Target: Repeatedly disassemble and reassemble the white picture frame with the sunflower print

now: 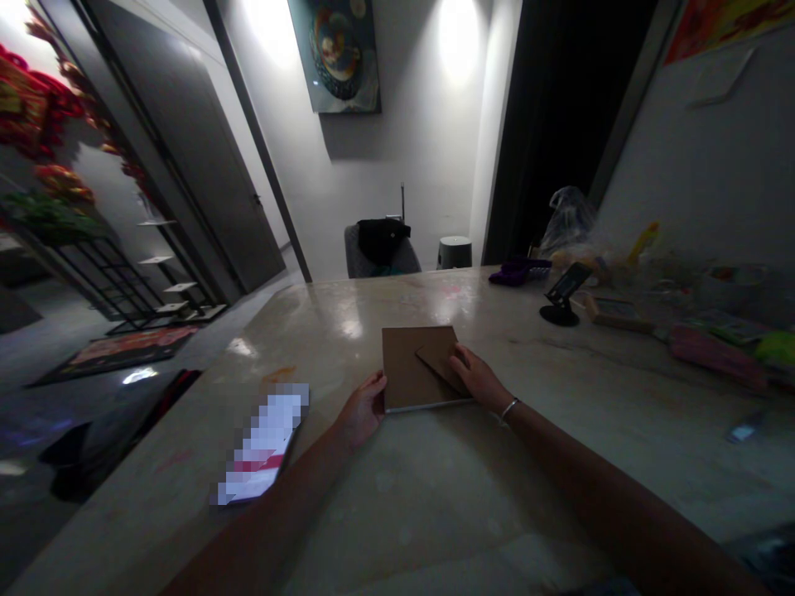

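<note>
A flat brown square object (407,377), like a board or thin box with a pale front edge, lies on the marble-like table (435,497). A dark slanting line or fold crosses its surface near the right side. My left hand (363,411) grips its left edge, fingers bent against the side. On the right, my right hand (475,377) is closed on its right edge, fingertips over the top; a bracelet (510,407) circles that wrist.
A blurred-out white and red item (267,447) lies at the left. At the back right are a black phone stand (562,298), a purple item (518,271), a wooden frame (614,313), and plastic bags (571,228). A chair (382,248) stands beyond the far edge.
</note>
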The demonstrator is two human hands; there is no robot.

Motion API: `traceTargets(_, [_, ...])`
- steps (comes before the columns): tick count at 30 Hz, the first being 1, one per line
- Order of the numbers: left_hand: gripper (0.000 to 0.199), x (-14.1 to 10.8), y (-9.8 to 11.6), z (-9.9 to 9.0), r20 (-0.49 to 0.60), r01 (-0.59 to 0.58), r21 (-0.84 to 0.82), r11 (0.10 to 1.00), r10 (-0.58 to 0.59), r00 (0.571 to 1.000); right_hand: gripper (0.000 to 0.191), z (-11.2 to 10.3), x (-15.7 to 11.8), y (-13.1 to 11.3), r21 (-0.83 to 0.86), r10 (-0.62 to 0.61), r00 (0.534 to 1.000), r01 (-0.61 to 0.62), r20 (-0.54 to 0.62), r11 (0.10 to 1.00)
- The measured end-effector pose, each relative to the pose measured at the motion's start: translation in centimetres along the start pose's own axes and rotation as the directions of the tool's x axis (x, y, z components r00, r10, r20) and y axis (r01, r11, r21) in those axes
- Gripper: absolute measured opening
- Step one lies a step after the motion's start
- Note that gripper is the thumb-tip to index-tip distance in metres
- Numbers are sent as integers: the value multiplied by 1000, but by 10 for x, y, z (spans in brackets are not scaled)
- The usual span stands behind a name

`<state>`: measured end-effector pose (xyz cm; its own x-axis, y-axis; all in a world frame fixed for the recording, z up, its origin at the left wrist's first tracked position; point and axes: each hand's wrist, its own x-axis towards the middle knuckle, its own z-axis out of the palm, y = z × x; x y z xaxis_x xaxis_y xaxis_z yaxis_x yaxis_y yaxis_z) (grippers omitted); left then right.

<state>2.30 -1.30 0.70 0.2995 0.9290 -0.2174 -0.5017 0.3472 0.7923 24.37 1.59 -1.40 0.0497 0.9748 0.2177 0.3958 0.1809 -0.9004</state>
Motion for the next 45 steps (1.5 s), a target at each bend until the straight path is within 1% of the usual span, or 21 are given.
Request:
traceTargets(3, [27, 1, 2, 0, -35, -23, -21, 1000, 22, 999, 52, 0, -6, -6, -54, -39, 996, 44, 80, 998])
traceTargets(6, [28, 1, 4, 1, -65, -34, -36, 999, 32, 997, 63, 0, -13, -11, -145, -81, 984, 104, 156, 984])
traceTargets(9, [28, 1, 3, 3, -65, -38, -35, 999, 36, 997, 70, 1, -19, -13, -230, -122, 969, 172, 213, 958])
traceTargets(12, [27, 1, 2, 3, -32, -20, -21, 1000, 19, 999, 73, 5, -23, -14, -287, -148, 958, 218, 246, 933])
traceTargets(14, [27, 1, 1, 2, -25, -21, -19, 1000, 21, 999, 68, 7, -24, -14, -304, -169, 955, 241, 245, 922])
traceTargets(19, [24, 1, -1, 4, -55, -21, -24, 999, 20, 998, 43, 6, -25, -19, -330, -235, 944, 303, 230, 894])
traceTargets(22, [24, 2, -2, 5, -59, -13, -8, 1000, 12, 998, 37, 4, -25, -23, -358, -269, 930, 347, 251, 867])
traceTargets(25, [27, 3, -3, 4, -63, -56, 23, 998, 57, 996, 32, 2, -25, -27, -360, -288, 917, 377, 277, 853])
traceTargets(28, [39, 4, -4, 2, -95, -115, 46, 992, 119, 988, 30, 0, -24, -32, -331, -291, 911, 382, 291, 863])
traceTargets(30, [51, 4, -5, 1, -132, -126, 59, 990, 133, 982, 29, -2, -23, -34, -295, -291, 908, 379, 300, 877])
traceTargets(32, [57, 3, -5, 0, -163, -122, 77, 990, 134, 977, 30, -3, -23, -34, -271, -296, 903, 383, 310, 883])
traceTargets(36, [54, 1, -3, 1, -186, -107, 111, 988, 127, 974, 32, -4, -22, -32, -276, -314, 892, 407, 326, 870])
traceTargets(40, [51, 1, -2, 2, -193, -111, 90, 990, 126, 973, 33, -5, -21, -31, -260, -307, 894, 397, 326, 880])
traceTargets(42, [53, 2, -3, 2, -184, -125, 80, 989, 138, 973, 33, -6, -20, -30, -231, -304, 896, 386, 323, 893])
traceTargets(45, [57, 2, -4, 1, -185, -132, 123, 984, 154, 971, 34, -7, -19, -29, -212, -313, 892, 392, 325, 895])
